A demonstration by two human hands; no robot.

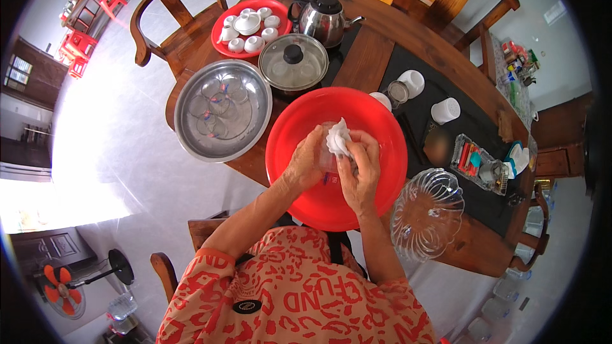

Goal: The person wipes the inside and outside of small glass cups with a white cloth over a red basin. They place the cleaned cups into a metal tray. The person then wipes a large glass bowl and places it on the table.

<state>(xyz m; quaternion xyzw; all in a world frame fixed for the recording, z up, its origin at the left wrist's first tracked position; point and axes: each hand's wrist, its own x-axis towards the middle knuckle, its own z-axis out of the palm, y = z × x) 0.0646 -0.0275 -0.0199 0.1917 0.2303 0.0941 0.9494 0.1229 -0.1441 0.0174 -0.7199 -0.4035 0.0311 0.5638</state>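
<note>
Dark brown wooden table [368,67] seen from above. Large round red plastic basin [282,134] set at the table's near edge, its near rim projecting past that edge. Round silver metal basin [183,92] placed at the table's left edge, clear round glassware held inside. Fluted clear bowl [414,242] placed by the near edge, right of the red basin.

Both forearms are brought in from below, angled inward, so the hands are met above the middle of the red basin. Left hand [307,160]: forearm slanted up and rightward, palm turned inward, fingers pointed up and curved around the left side of a clear, smooth-walled cup [326,159]; cup partly hidden, glass or plastic cannot be told. Right hand [362,172]: forearm slanted up and leftward, knuckles bent, a crumpled white cloth or tissue [338,137] pinched between thumb and fingers. Cloth is pressed close at the cup's upper part; whether any of it is tucked inside cannot be told.
</note>
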